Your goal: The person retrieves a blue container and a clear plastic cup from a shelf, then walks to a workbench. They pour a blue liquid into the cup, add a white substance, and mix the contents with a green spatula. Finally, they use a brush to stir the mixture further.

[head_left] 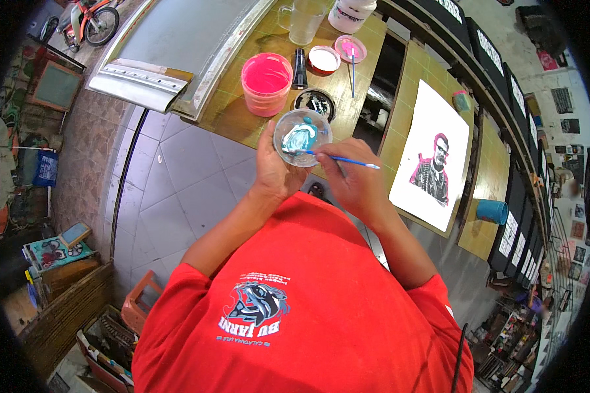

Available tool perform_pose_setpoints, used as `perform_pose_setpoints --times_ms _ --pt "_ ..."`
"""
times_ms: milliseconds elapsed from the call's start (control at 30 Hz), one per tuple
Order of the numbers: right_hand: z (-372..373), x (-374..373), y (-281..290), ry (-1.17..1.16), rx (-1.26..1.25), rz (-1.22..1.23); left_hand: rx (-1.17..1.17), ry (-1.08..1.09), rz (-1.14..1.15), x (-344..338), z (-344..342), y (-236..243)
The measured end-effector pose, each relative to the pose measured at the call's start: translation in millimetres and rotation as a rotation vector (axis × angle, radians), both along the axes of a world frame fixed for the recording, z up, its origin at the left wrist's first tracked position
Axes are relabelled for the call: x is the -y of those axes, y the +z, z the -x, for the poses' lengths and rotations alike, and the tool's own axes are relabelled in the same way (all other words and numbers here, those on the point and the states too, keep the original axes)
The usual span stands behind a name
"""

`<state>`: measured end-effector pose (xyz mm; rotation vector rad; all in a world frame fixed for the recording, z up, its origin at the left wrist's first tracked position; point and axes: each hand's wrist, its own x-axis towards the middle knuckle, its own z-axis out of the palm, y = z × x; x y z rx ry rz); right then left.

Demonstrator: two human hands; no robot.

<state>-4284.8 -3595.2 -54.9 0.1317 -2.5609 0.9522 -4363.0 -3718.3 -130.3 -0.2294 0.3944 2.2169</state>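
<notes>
My left hand (271,164) is wrapped round a small clear plastic cup (285,118), held tilted toward me just off the table's near edge. White and teal paint (299,136) lies inside it, partly mixed. Between the fingers of my right hand (354,177) is a thin blue brush (347,159), its tip dipped in the paint at the cup's lower side. Just beyond the cup sit a black round lid (315,103) with dark paint in it and a tub of bright pink paint (267,85).
Farther back are a black tube (299,69), a white-filled lid (324,59), a pink-paint lid (351,49) with a stick, a clear jug (303,23) and a white jar (351,14). A framed screen (183,29) bears a metal squeegee (137,85). A printed portrait sheet (432,150) and blue cup (491,211) are rightward.
</notes>
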Motion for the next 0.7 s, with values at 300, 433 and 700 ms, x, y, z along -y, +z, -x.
perform_pose_setpoints --times_ms 300,433,700 --pt "-8 -4 0 -0.141 0.021 -0.085 0.016 0.026 0.004 1 -2 -2" --pt "1 2 -3 -0.098 -0.028 0.016 0.012 0.034 0.01 2 -2 0" --pt "4 6 -8 -0.064 -0.103 0.02 -0.003 0.001 0.025 6 -2 0"
